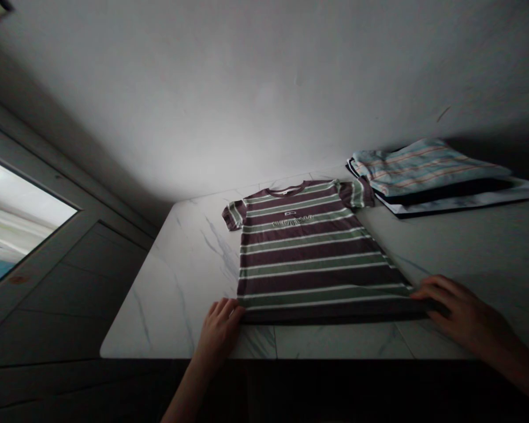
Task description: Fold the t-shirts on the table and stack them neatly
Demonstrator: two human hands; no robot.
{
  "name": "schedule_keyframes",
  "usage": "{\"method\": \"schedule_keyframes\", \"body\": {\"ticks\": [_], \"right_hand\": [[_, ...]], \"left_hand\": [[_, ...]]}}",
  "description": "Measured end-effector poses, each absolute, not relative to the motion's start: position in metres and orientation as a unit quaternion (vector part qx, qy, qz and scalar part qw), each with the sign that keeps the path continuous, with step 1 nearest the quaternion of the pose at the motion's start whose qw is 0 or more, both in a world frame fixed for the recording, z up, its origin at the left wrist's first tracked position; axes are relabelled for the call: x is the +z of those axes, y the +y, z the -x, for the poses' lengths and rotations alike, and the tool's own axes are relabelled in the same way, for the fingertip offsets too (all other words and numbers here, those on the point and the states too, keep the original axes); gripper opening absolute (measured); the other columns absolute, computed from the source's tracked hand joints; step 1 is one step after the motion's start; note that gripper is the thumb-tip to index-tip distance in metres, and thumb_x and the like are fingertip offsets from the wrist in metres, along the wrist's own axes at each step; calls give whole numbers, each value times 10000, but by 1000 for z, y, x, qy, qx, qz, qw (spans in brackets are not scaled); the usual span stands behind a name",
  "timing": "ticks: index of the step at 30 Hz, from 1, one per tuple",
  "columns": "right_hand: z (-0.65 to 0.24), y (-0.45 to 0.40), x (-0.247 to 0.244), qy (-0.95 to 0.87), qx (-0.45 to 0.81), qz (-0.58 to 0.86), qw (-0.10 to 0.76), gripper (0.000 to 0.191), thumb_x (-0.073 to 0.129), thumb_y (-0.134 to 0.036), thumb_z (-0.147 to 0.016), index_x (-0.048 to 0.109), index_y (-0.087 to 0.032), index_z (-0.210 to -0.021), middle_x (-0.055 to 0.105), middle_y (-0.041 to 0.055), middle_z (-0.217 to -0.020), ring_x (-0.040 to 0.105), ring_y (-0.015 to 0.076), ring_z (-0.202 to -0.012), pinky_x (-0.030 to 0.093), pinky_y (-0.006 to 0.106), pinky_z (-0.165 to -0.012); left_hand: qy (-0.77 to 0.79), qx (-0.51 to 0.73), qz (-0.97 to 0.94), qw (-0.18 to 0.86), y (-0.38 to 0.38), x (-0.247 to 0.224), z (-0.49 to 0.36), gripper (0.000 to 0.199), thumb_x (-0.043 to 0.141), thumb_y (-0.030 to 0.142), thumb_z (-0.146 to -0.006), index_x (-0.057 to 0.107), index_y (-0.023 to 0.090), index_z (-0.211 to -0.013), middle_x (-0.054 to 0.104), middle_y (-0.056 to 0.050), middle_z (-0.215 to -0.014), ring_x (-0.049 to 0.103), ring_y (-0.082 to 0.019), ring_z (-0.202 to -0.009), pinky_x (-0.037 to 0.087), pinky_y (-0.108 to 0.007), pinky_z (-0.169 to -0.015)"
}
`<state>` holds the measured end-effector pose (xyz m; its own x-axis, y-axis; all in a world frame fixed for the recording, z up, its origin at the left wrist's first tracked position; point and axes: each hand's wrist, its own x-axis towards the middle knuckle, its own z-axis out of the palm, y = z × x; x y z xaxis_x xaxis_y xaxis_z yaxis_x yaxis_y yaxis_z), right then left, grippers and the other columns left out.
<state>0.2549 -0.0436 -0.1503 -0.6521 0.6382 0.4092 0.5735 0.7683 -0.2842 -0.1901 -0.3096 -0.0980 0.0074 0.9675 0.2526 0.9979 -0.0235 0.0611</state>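
Head view: we're looking fwd & down at a striped tee point(308, 252), maroon & sage green w/ thin white lines, lying flat, face up, on a white marble-look table point(176, 282). Collar point(286, 190) points away from us, hem point(330, 314) runs along near the table's front edge, sleeves spread to both sides. Chest print point(292, 222) is pale lettering, too blurred to read.

Our L hand point(218, 332) is at the tee's near-left corner, fingers point(231, 306) against the hem, palm down on the table. Our R hand point(465, 314) is at the near-right corner, fingers point(432, 288) lying across the hem edge. Neither hand looks clenched, but we can't tell if either is pinching the fabric or just touching it. The near strip of the tee is dark; can't tell if that's shadow or a fold.

Upper right, well apart from the tee, is a stack of folded clothes point(423, 167): pale blue w/ orange stripes on top, a dark layer & a pale layer below. Grey-white wall point(264, 88) behind; bright window point(17, 223) far left.
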Motion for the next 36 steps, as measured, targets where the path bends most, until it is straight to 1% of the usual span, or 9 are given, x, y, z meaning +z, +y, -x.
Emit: {"method": "schedule_keyframes", "body": {"ticks": [4,7,10,14,19,21,24,29,36], "right_hand": [[-255,-33,-129,-936,53,285,199,203,517,-380,-857,690,-279,-892,693,135,-1022,693,271,-898,592,389,-745],[-200,-41,-101,-938,53,304,161,402,454,-509,-924,684,-243,-1118,642,137,-1260,634,290,-1129,535,456,-946],[-104,-49,-86,-930,101,310,171,536,360,-496,-978,547,-198,-1383,499,131,-1472,484,290,-1340,412,479,-1098],[-38,-33,-110,-921,96,352,138,617,380,-506,-976,437,-162,-1485,307,143,-1596,314,318,-1455,280,514,-1177],[-124,-4,-166,-896,21,408,174,685,325,-573,-972,364,-178,-1530,331,132,-1588,270,293,-1476,265,509,-1187],[-141,5,-174,-880,-7,439,181,740,321,-621,-953,373,-155,-1525,338,153,-1580,228,349,-1482,260,579,-1166],[-97,25,-162,-883,-15,438,168,769,328,-627,-945,425,-93,-1490,313,198,-1579,197,396,-1481,218,612,-1166],[14,96,-133,-914,49,376,145,645,310,-494,-982,411,-134,-1507,295,152,-1594,281,303,-1471,268,493,-1180],[10,201,-144,-856,13,502,120,669,325,-553,-972,450,-142,-1486,348,166,-1574,275,368,-1460,236,568,-1163]], "left_hand": [[-668,-118,730,-82,-304,-67,200,157,528,128,-847,638,240,-848,667,-29,-823,621,-190,-775,483,-326,-710],[-674,-152,718,-84,-266,-54,206,236,449,220,-950,659,236,-842,675,-36,-794,634,-186,-763,509,-332,-724],[-689,-200,697,-7,-198,-62,197,317,422,209,-952,620,204,-1200,669,-107,-1203,607,-242,-1132,497,-428,-979],[-719,-167,674,36,-136,-101,186,540,491,318,-940,438,95,-1429,377,-200,-1551,294,-324,-1468,299,-527,-1181],[-757,-119,639,63,-161,-146,224,607,428,439,-973,371,125,-1489,356,-171,-1571,294,-329,-1470,307,-550,-1169],[-766,-122,625,89,-163,-150,231,578,437,457,-965,437,146,-1453,428,-169,-1529,354,-353,-1438,308,-579,-1156],[-761,-133,626,103,-122,-137,220,538,450,433,-961,497,148,-1414,491,-175,-1481,408,-354,-1406,292,-572,-1168],[-758,-121,637,70,-26,-114,223,547,429,338,-967,422,163,-1485,359,-129,-1575,288,-290,-1478,257,-499,-1207],[-835,-114,525,119,-4,-119,302,440,434,318,-965,574,206,-1367,589,-139,-1393,516,-333,-1301,427,-526,-1059]]}}
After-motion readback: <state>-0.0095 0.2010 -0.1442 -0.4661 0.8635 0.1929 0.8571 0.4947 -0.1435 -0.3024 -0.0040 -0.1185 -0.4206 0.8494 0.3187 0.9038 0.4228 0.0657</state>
